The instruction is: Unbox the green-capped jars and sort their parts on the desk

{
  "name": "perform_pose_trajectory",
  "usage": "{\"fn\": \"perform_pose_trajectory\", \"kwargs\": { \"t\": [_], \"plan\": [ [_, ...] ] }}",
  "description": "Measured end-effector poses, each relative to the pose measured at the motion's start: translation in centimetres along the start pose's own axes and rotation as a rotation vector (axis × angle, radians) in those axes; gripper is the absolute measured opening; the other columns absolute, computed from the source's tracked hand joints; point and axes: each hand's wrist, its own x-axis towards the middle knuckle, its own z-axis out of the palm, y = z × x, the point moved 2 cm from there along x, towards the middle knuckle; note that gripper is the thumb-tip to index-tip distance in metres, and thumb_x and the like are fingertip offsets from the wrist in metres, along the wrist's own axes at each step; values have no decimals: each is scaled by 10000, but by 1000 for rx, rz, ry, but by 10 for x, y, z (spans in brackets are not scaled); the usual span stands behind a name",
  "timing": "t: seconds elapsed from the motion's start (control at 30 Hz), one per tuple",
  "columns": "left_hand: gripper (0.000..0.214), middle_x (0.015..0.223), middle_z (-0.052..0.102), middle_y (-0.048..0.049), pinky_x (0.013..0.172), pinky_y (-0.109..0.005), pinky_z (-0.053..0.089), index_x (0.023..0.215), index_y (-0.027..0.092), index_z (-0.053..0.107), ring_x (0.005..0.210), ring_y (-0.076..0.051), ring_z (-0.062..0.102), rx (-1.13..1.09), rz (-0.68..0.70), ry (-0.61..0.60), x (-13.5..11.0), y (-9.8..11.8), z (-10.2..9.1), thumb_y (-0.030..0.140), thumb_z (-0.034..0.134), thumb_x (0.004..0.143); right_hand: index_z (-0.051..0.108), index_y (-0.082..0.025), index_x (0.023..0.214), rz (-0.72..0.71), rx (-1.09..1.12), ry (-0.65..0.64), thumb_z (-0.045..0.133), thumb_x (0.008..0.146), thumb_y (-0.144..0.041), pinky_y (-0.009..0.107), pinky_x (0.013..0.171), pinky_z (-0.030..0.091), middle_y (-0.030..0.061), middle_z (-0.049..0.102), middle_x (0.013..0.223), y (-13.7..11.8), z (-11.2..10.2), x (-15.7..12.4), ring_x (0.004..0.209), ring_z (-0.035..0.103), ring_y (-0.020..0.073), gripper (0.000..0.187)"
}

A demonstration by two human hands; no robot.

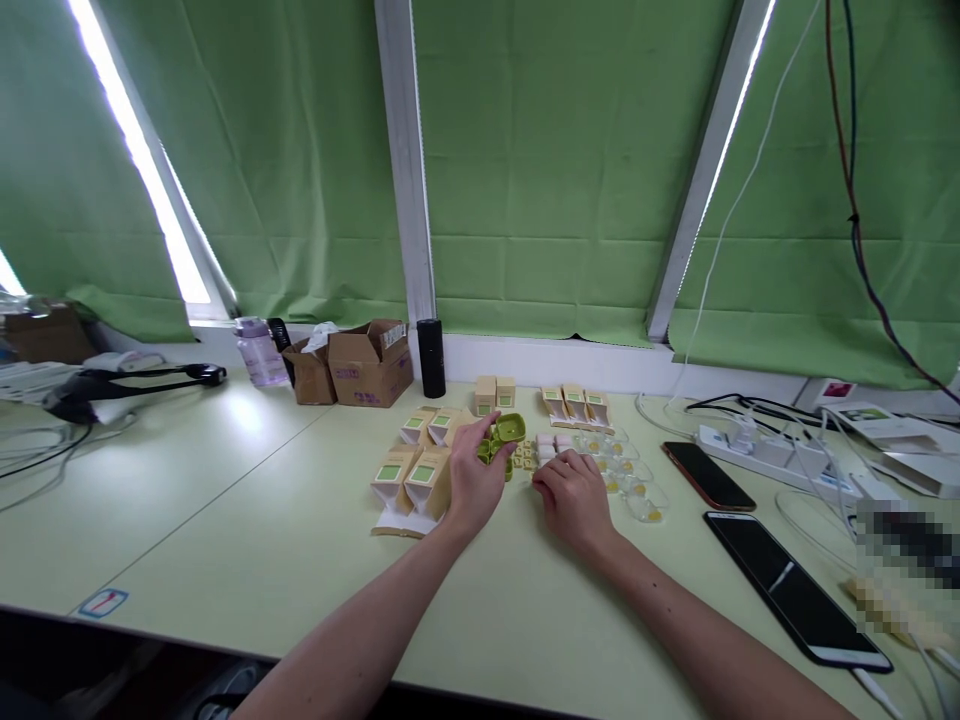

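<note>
My left hand (474, 478) grips a small green square cup (511, 429) between thumb and fingers, its open side tilted toward me. More green cups (486, 450) stand just behind that hand. My right hand (576, 492) is low over the table with its fingers curled together; whatever may be in the fingertips is hidden. Just beyond it lie several small yellowish pieces (525, 455) and white-and-pink blocks (553, 443). To its right are clear domed plastic pieces (636, 482) with yellow spots. Beside my left hand stand folded cardboard boxes (397, 472) with green labels.
More small boxes (576, 403) stand at the back. Two phones (709, 475) and a power strip (772, 462) with cables are on the right. Brown cartons (371, 365), a black cylinder (431, 358) and a purple bottle (260, 352) stand by the wall.
</note>
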Motion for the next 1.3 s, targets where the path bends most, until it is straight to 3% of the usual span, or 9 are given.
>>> {"fn": "perform_pose_trajectory", "kwargs": {
  "t": [0.37,0.73,0.97,1.1,1.2,1.3],
  "plan": [
    [399,1039,700,-63,896,-380,573,1253,238,704,983,-222,660,10,33,17,0,6,-1,202,763,860,721,-209,736,8,-224,-121,751,816,-117,400,808,311,74,678,823,1,24,6,950,517,263,125],
    [378,1048,713,-67,930,-404,565,1239,227,708,1022,-236,665,-2,3,-8,-1,8,-1,209,763,866,718,-201,764,80,-248,-116,767,822,-151,412,821,319,89,710,849,2,26,9,962,523,277,91],
    [328,1110,743,-71,880,-351,563,1230,235,690,946,-196,689,-115,-35,-37,-2,8,0,249,725,904,693,-194,792,64,-185,-94,759,818,-164,407,835,320,77,684,841,0,22,6,964,510,266,77],
    [241,1051,758,-78,828,-315,557,1095,208,681,949,-204,710,-235,-132,-58,-1,7,3,360,726,913,660,-190,777,-59,-105,-101,715,864,-200,386,786,305,70,665,818,-15,13,1,892,512,245,104],
    [313,811,731,-44,644,-253,513,967,195,635,747,-172,682,-369,-296,-88,-1,4,6,493,710,906,632,-189,742,-170,-22,-148,664,896,-182,369,720,280,55,644,757,-30,8,-7,776,505,207,157],
    [403,712,700,-29,544,-222,446,872,200,565,630,-145,621,-547,-438,-176,-1,3,11,589,659,911,620,-192,751,-205,43,-176,632,911,-172,361,668,254,32,635,724,-39,5,-17,686,484,179,162]
  ]
}}
